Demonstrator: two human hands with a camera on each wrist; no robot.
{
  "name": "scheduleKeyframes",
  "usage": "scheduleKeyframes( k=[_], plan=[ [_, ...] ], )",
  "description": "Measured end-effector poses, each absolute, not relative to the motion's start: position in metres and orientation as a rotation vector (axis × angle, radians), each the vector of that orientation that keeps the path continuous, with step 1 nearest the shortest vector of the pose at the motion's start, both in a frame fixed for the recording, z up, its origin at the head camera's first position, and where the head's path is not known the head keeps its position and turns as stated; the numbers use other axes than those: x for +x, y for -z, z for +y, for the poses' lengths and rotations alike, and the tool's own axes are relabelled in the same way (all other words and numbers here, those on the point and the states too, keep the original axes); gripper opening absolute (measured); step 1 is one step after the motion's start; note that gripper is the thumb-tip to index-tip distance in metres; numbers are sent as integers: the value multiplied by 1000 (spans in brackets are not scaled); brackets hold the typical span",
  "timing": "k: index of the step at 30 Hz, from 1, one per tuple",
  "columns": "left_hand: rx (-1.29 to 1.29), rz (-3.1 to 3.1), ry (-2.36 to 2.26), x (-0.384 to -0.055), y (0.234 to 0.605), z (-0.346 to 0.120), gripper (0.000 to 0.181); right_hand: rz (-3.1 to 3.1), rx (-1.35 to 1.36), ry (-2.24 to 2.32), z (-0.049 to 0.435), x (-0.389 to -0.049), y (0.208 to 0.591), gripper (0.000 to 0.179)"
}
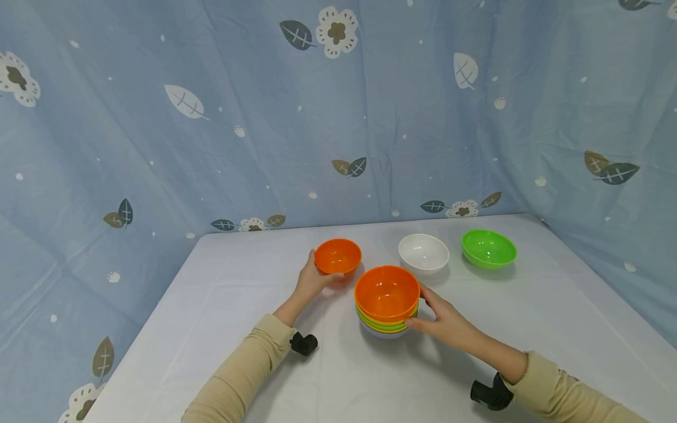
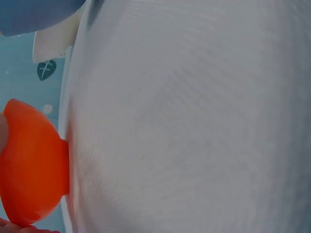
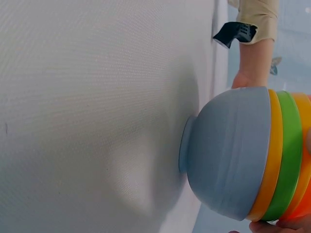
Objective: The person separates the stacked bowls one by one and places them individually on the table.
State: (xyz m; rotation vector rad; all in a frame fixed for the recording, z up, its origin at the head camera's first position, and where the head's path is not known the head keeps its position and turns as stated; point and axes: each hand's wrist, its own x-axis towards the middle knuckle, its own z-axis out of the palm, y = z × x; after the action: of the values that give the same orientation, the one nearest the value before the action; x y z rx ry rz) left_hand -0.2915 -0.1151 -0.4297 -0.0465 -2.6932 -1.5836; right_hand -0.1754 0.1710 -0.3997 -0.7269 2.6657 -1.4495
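My left hand (image 1: 311,281) grips the near left side of an orange bowl (image 1: 338,255), thumb and fingers spread around its rim. In the left wrist view, the foot of this orange bowl (image 2: 36,165) is right at the tablecloth. My right hand (image 1: 444,322) holds a stack of nested bowls (image 1: 387,294) by its right side. Orange is on top, with yellow and green rims below it. At the bottom of the stack is a grey-blue bowl (image 3: 228,155), its foot close to the cloth. The stack stands nearer to me than the single orange bowl.
A white bowl (image 1: 423,254) sits behind the stack, to its right. Farther right is a green bowl (image 1: 489,249). White cloth covers the table (image 1: 238,282), and a blue patterned curtain (image 1: 254,117) hangs along its back and sides. Each wrist wears a black camera (image 1: 304,343).
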Motion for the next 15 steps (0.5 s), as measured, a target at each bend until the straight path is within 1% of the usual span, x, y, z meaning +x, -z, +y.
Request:
scheduleKeyframes(
  k=[7, 15],
  plan=[
    [-127, -2682, 1525, -295, 432, -114, 100, 2670, -712, 1446, 171, -175, 399, 81],
    [-178, -2624, 1507, -299, 434, -111, 86, 2682, -704, 1441, 170, -175, 398, 82]
  ],
)
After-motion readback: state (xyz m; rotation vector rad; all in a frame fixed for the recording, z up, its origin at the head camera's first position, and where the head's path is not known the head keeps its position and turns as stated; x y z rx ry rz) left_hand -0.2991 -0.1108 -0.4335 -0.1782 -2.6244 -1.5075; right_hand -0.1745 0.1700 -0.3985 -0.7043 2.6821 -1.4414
